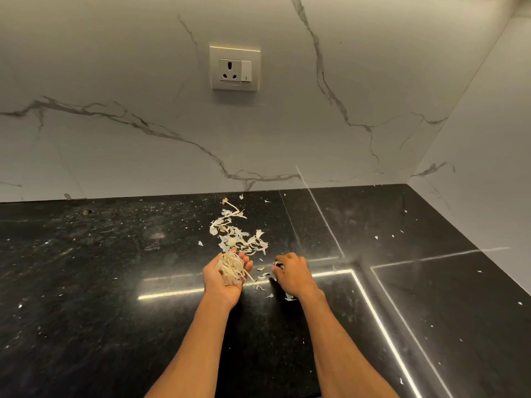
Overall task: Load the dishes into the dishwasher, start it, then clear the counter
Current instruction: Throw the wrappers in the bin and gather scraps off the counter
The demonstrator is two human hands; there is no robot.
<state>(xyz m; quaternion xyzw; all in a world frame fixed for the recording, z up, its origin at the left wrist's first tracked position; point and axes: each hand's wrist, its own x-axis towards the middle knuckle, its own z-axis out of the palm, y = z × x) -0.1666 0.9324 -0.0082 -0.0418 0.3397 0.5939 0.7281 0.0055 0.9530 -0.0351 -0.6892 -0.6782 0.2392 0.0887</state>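
Pale, papery garlic peels (240, 235) lie scattered in a loose trail on the black granite counter (100, 268). My left hand (221, 278) is turned palm up just in front of the trail, cupped round a small heap of gathered peels (231, 268). My right hand (293, 272) is palm down on the counter to the right, its fingers curled and pinching a few small peels (277, 265). A few more flakes (263, 278) lie between the two hands. No dishes or dishwasher are in view.
A white marble-look wall with a socket and switch plate (235, 68) rises behind the counter, and a side wall (482, 168) closes the corner on the right. Tiny white flecks (376, 237) dot the counter. The counter's front edge runs under my forearms.
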